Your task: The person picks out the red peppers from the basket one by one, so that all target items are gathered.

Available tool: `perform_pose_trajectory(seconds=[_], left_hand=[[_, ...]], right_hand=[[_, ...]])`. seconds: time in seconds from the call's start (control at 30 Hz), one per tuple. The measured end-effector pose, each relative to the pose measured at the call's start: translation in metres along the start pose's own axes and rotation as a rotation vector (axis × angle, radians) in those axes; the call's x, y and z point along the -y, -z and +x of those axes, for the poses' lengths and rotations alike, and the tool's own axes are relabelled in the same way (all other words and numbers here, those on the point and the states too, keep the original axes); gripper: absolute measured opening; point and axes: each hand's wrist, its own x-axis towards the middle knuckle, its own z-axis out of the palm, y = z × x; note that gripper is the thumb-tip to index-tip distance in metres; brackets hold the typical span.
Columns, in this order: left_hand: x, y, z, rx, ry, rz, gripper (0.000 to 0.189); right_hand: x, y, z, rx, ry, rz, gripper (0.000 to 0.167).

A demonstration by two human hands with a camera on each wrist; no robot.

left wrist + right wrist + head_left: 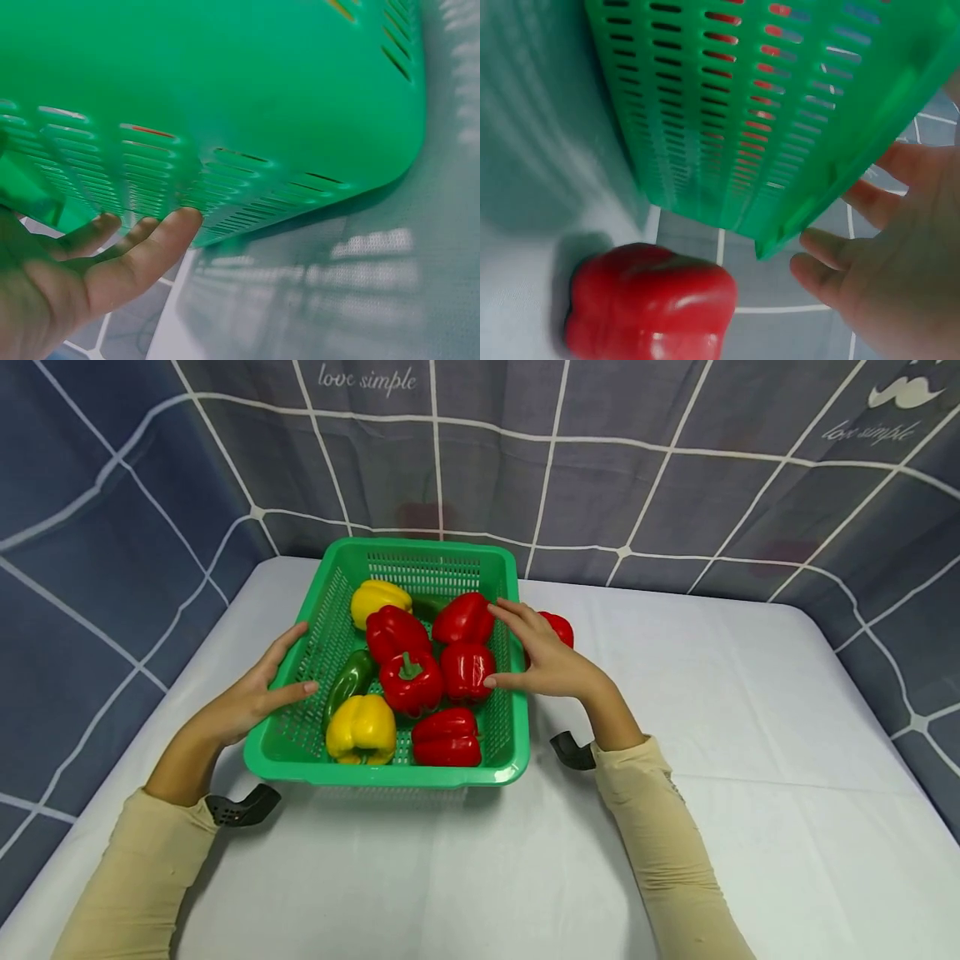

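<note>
Bracketing the green basket (390, 775) with left hand (242, 700) at nine o'clock, right hand (553, 662) at three (holding thumbs spread from fingers).

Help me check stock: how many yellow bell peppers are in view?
2, both in the green basket: the far yellow pepper at back left, the near yellow pepper at front left. More may hide underneath.
</note>
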Motion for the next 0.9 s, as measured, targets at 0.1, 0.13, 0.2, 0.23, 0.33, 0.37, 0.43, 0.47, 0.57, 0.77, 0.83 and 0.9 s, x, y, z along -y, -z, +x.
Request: perform_pose_trajectory(seconds=[0.1, 0.13, 0.2, 0.23, 0.33, 0.37, 0.43, 0.47, 0.57, 0.77, 0.83, 0.9], left_hand=[[-0.001, -0.001, 0.0, -0.009, 0.008, 0.028, 0.081], [-0.001, -0.001, 0.0, -0.009, 0.008, 0.023, 0.081], [-0.001, -0.001, 0.0, -0.009, 0.01, 0.012, 0.081], [-0.001, -0.001, 0.0, -0.01, 0.01, 0.013, 0.081], [0.001, 0.0, -0.001, -0.009, 0.007, 0.01, 0.081], [0.0, 0.0, -0.001, -0.006, 0.006, 0.003, 0.081], [0.0, 0.0, -0.001, -0.002, 0.006, 0.003, 0.08], [0.0, 0.0, -0.001, 0.001, 0.005, -0.004, 0.08], [-0.001, 0.001, -0.002, 0.006, 0.012, -0.009, 0.08], [-0.002, 0.0, -0.001, 0.009, 0.031, -0.006, 0.081], [-0.002, 0.0, -0.001, 0.009, 0.035, -0.006, 0.081], [-0.002, 0.0, -0.001, 0.007, 0.036, -0.004, 0.082]], right_hand=[[0.003, -0.002, 0.002, 0.01, -0.014, -0.047, 0.091], [0.005, -0.003, 0.003, 0.018, -0.025, -0.064, 0.091], [0.008, -0.004, 0.004, 0.037, -0.053, -0.095, 0.094], [0.009, -0.004, 0.005, 0.047, -0.066, -0.107, 0.096], [0.015, -0.005, 0.008, 0.075, -0.097, -0.153, 0.1], [0.017, -0.006, 0.009, 0.081, -0.108, -0.166, 0.1], [0.02, -0.006, 0.011, 0.094, -0.128, -0.198, 0.101], [0.022, -0.007, 0.012, 0.1, -0.138, -0.217, 0.102], [0.028, -0.009, 0.017, 0.117, -0.163, -0.271, 0.103], [0.035, -0.015, 0.025, 0.173, -0.224, -0.415, 0.102], [0.036, -0.016, 0.028, 0.19, -0.247, -0.445, 0.099], [0.037, -0.017, 0.03, 0.204, -0.269, -0.463, 0.097]])
